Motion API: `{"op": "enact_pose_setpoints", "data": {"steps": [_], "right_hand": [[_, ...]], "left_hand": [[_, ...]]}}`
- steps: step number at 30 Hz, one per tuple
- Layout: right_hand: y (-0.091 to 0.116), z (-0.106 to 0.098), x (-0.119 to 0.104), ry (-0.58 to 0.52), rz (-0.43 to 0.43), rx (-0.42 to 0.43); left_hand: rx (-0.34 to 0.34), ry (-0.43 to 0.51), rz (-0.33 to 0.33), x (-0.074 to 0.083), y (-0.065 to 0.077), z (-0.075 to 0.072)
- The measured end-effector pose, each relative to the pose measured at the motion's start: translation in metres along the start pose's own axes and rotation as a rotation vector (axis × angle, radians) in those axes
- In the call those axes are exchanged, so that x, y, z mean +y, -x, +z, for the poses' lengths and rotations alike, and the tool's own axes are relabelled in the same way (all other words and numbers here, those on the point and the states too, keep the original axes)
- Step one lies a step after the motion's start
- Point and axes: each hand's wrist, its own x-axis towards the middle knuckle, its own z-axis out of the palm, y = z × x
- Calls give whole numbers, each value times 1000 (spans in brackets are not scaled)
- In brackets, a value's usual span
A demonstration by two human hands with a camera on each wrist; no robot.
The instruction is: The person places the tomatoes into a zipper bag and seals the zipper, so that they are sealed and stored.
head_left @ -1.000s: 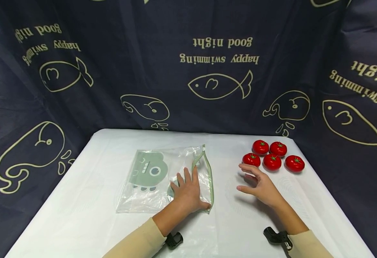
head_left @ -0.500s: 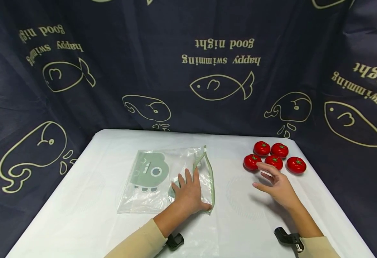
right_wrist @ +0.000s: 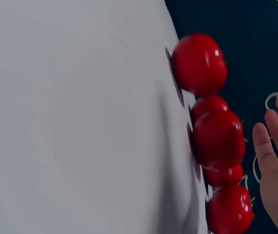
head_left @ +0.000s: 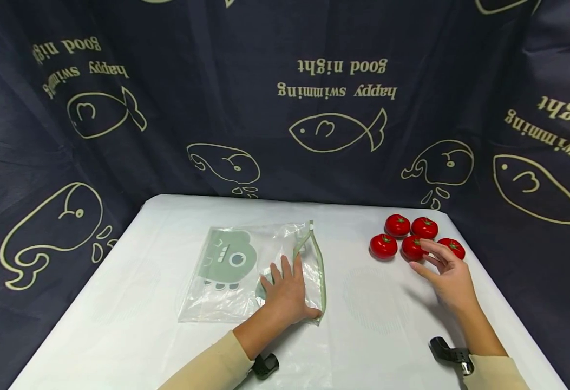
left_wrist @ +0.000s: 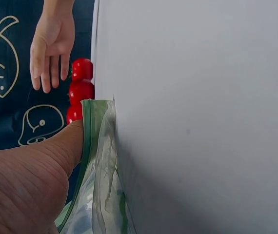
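Note:
A clear zip bag with a green cartoon print lies flat on the white table, its green-edged mouth to the right and partly spread apart. My left hand rests on the bag with its fingers splayed, the thumb at the lower end of that green edge. In the left wrist view the thumb overlaps the green strip. Several red tomatoes stand together at the back right. My right hand hovers by the front tomato, fingers loosely bent and holding nothing; it partly covers the rightmost tomato.
White cloth covers the table. A dark blue curtain with fish and whale drawings encloses its back and sides. The two rear tomatoes sit near the far right corner. Each wrist wears a black camera mount.
My right hand has moved rightward along the front of the tomatoes, from the left one to the front middle and right ones. The left hand stays on the bag.

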Motion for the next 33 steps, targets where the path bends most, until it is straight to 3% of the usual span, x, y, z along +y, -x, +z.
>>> {"op": "enact_pose_setpoints", "data": {"steps": [9, 21, 33], "right_hand": [[-12, -16, 12, 87, 140, 121], [-27, -34, 21, 73, 372, 352], [-35, -41, 38, 209, 526, 348]], "left_hand": [[6, -5, 1, 0, 1, 0], [4, 30, 4, -2, 0, 2], [0, 12, 4, -2, 1, 2]]}}
